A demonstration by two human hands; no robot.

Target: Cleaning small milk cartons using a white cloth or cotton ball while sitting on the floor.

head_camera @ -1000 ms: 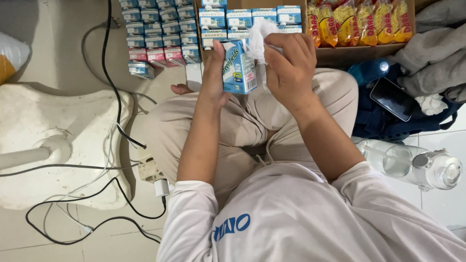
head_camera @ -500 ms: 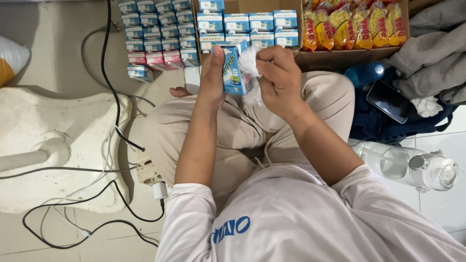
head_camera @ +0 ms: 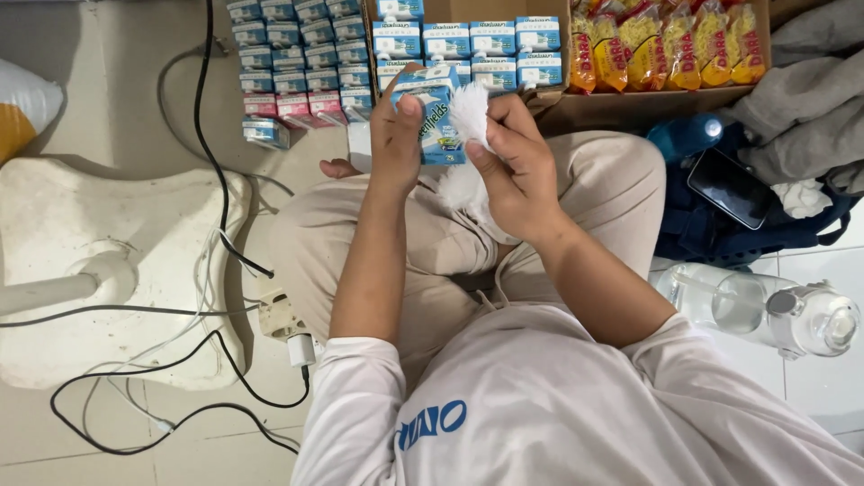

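I sit cross-legged on the floor. My left hand (head_camera: 396, 135) grips a small blue and white drink carton (head_camera: 438, 112), held upright above my knees. My right hand (head_camera: 513, 166) holds a crumpled white tissue (head_camera: 468, 112) pressed against the carton's right side, with more of the tissue hanging below the hand.
Rows of similar small cartons (head_camera: 297, 58) stand on the floor ahead, more in a cardboard box (head_camera: 621, 106) beside yellow snack packets (head_camera: 670, 45). A white fan base (head_camera: 117, 270) with black cables and a power strip (head_camera: 279, 315) lies left. A phone (head_camera: 729, 187), dark bag, grey cloth and clear water bottle (head_camera: 765, 310) lie right.
Both hands lowered the carton slightly and the right hand moved the tissue down along the carton's side from its top.
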